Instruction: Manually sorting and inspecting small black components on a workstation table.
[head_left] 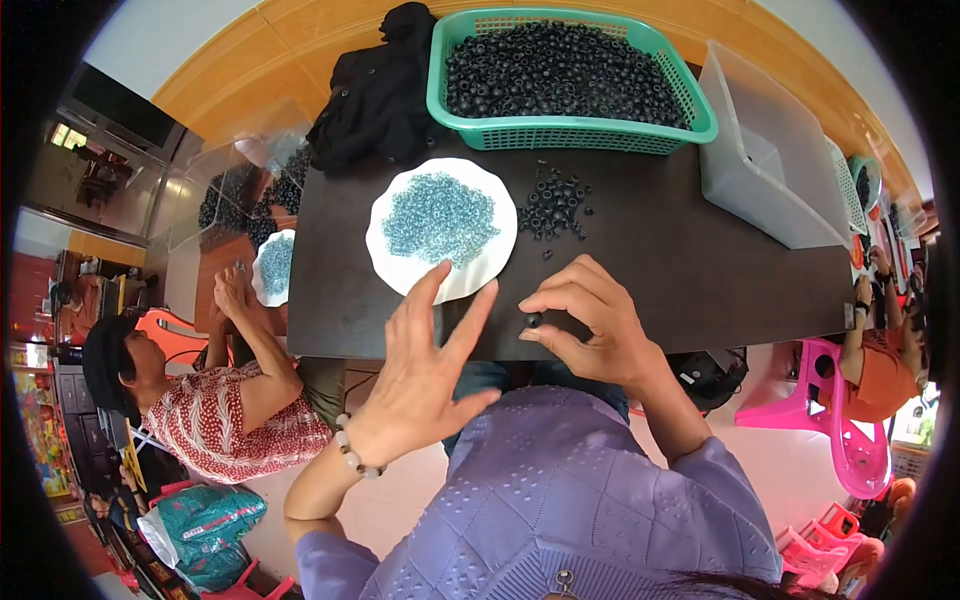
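Currently, the right hand holds a small black bead pinched between the tips of thumb and index finger, out past the near edge of the white plate and to its right. The bead looks short and rounded, so I cannot make out a long axis, and it is too small to tell which way its hole points. The left hand is spread wide: index and middle fingers reach forward, well parted, over the near rim of the plate, while the thumb stands off to the right. Whether those fingertips touch anything is unclear.

A heap of pale blue, glassy beads covers the middle of the plate, which has a wavy rim and sits on the dark desk. Just right of the plate lies a loose pile of black beads. Behind, a green basket full of similar black beads stretches its long side from left to right. Black cloth lies left of the basket, and a translucent bin stands at its right, its length slanting toward the near right corner.
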